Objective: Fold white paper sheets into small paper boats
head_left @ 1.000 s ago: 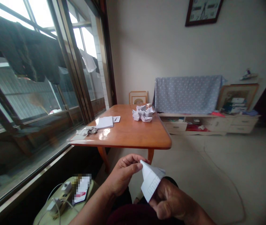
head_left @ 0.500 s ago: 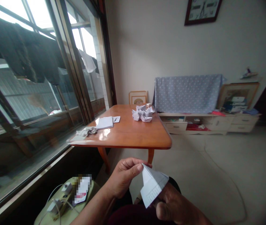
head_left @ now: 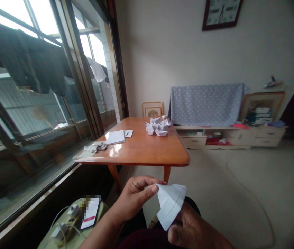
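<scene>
Two bare hands, the left (head_left: 135, 200) and the right (head_left: 192, 226), pinch a crisply creased, pointed fold of white paper (head_left: 171, 205).

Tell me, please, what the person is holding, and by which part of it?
A folded sheet of white paper: the left hand holds its upper left corner at the thumb, and the right hand holds its lower right side.

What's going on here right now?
A person holds a folded paper up in both hands: the left hand pinches one corner and the right hand grips it from below. Ahead, a wooden table carries a paper heap and a stack of white sheets. A phone lies lower down, to the left.
</scene>
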Motion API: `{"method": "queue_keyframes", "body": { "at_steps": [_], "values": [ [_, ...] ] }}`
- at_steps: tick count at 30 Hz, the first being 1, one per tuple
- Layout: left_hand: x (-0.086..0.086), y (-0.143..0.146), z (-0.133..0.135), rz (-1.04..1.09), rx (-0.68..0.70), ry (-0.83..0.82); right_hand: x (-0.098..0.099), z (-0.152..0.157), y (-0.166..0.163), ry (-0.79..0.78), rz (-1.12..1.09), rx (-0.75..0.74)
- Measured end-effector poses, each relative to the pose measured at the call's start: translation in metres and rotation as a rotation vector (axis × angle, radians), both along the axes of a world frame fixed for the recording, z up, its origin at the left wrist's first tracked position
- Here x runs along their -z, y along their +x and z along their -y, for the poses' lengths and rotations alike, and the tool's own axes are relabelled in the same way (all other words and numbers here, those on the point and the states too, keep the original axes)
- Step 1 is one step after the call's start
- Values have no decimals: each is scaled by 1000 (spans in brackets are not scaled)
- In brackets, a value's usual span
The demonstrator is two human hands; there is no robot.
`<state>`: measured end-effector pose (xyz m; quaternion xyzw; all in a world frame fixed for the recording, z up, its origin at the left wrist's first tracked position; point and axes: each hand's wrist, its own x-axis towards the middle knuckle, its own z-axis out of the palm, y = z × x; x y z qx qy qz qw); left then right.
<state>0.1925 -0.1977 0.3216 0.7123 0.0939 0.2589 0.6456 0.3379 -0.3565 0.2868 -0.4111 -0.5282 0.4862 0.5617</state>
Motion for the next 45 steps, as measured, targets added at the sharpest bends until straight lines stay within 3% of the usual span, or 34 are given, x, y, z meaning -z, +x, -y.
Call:
{"method": "queue_keyframes", "body": {
  "at_steps": [7, 16, 24, 29, 35, 40, 45],
  "values": [
    [-5, 3, 6, 2, -63, 113, 16, -3, 8, 10, -19, 3],
    [7, 13, 6, 54, -25, -197, 23, -9, 13, 43, -109, 59],
    [13, 18, 3, 47, -92, -146, 7, -10, 11, 5, -123, 239],
    [18, 20, 1, 44, -127, -107, 19, -19, 11, -1, -138, 347],
    [22, 24, 1, 54, -218, -199, 29, -26, 12, 30, -173, 433],
    [25, 28, -1, 73, -307, -258, 37, -26, 18, 66, -77, 659],
    [34, 30, -6, 54, -345, -261, 38, -32, 19, 34, -64, 553]
  ]
}}
